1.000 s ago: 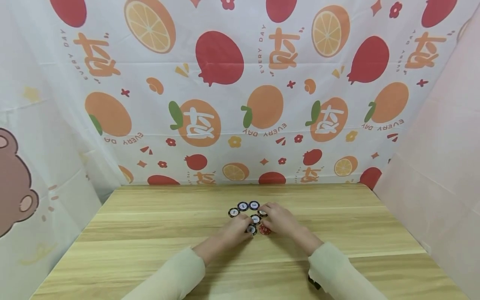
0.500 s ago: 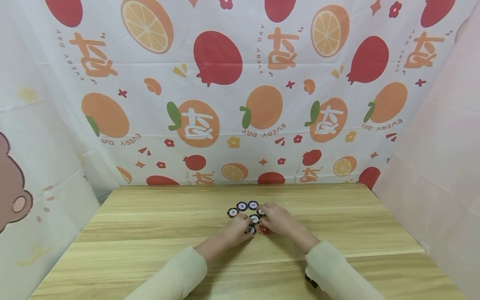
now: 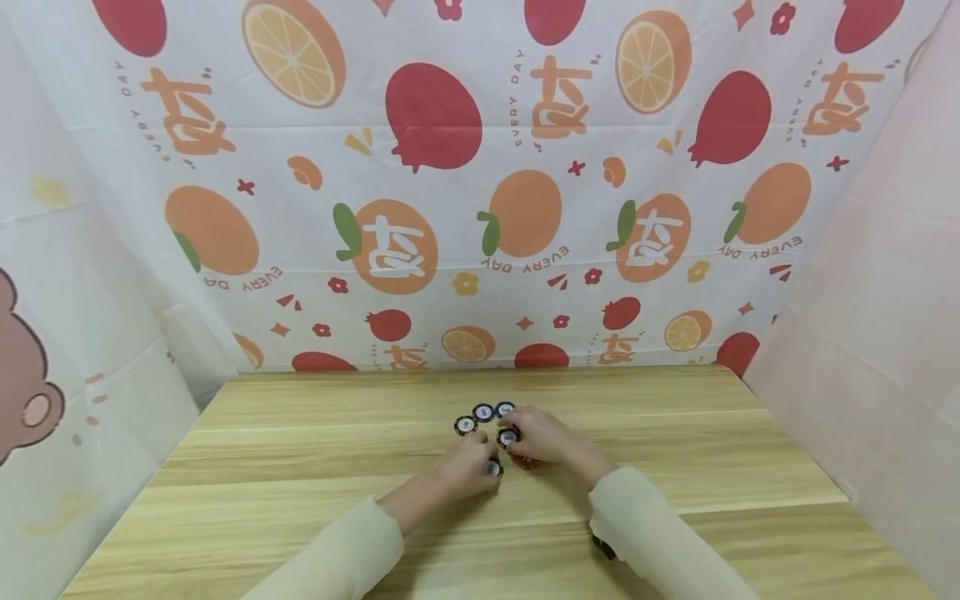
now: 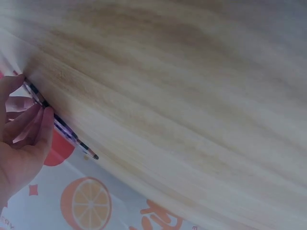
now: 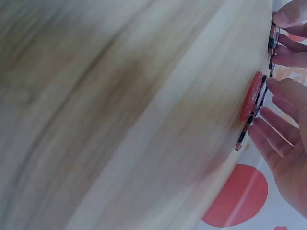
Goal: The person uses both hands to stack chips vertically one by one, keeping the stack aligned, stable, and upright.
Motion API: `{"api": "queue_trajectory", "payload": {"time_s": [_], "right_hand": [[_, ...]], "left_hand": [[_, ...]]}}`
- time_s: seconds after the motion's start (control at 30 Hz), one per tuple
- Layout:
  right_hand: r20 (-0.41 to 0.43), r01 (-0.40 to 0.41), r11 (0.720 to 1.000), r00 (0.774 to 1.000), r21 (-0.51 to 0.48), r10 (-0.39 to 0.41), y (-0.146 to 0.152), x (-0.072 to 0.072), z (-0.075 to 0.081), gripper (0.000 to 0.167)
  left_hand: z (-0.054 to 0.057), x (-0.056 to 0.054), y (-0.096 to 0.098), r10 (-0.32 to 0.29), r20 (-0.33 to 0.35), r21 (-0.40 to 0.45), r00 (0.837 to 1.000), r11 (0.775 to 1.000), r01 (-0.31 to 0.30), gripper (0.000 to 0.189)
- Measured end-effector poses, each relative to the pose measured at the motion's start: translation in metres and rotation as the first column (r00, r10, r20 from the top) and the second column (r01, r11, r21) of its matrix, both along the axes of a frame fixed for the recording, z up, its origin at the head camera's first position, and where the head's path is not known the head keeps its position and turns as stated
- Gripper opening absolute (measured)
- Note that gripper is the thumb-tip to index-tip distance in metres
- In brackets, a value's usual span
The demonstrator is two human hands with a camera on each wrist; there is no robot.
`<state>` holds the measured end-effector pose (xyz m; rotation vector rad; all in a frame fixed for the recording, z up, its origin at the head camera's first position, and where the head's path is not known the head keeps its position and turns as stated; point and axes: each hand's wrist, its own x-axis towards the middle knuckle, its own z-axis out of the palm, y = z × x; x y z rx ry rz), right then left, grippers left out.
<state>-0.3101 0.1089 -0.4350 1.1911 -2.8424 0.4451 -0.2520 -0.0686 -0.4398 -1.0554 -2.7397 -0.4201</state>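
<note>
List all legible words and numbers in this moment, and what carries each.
"EVERY DAY": fruit-print cloth, repeated.
"10": red chip, partly covered.
"100", apparently: black chip at the right hand.
Numbers on the other dark chips: too small to read surely.
Stylised characters on the cloth: not readable with confidence.

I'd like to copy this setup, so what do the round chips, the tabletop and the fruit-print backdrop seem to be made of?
Round chips: probably hard plastic or clay composite, fairly smooth; the discs look flat and unbent.
Tabletop: wood or wood-look laminate, satin, judging by streaky grain and soft sheen.
Fruit-print backdrop: likely thin fabric, matte; it shows fold creases.
</note>
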Motion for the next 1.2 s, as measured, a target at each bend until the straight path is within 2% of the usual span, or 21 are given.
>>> {"api": "queue_trajectory", "payload": {"time_s": [0.13,0.37,0.73,0.97,1.2], "right_hand": [[0.005,-0.007,1.0,1.0,0.01,0.007,-0.003,0.001,0.001,0.036],[-0.02,0.006,0.998,1.0,0.055,-0.005,-0.005,0.002,0.002,0.033],[-0.046,0.003,0.995,0.999,0.099,0.002,-0.006,0.0,0.002,0.026],[-0.08,0.001,0.994,0.997,0.112,0.008,-0.006,0.001,0.001,0.026],[-0.08,-0.014,0.997,0.997,0.076,0.02,-0.004,0.001,0.0,0.033]], "left_hand": [[0.0,0.002,-0.005,0.002,0.035,0.024,0.999,1.0,-0.002,0.022],[0.001,0.005,-0.012,-0.012,0.014,0.067,1.0,0.998,0.011,0.018],[0.002,0.008,-0.018,-0.014,0.063,0.068,0.998,0.998,0.009,0.023],[-0.001,0.009,-0.02,-0.039,0.023,0.083,0.999,0.996,0.037,0.023],[-0.003,0.009,-0.02,-0.064,0.009,0.088,0.998,0.994,0.063,0.022]]}}
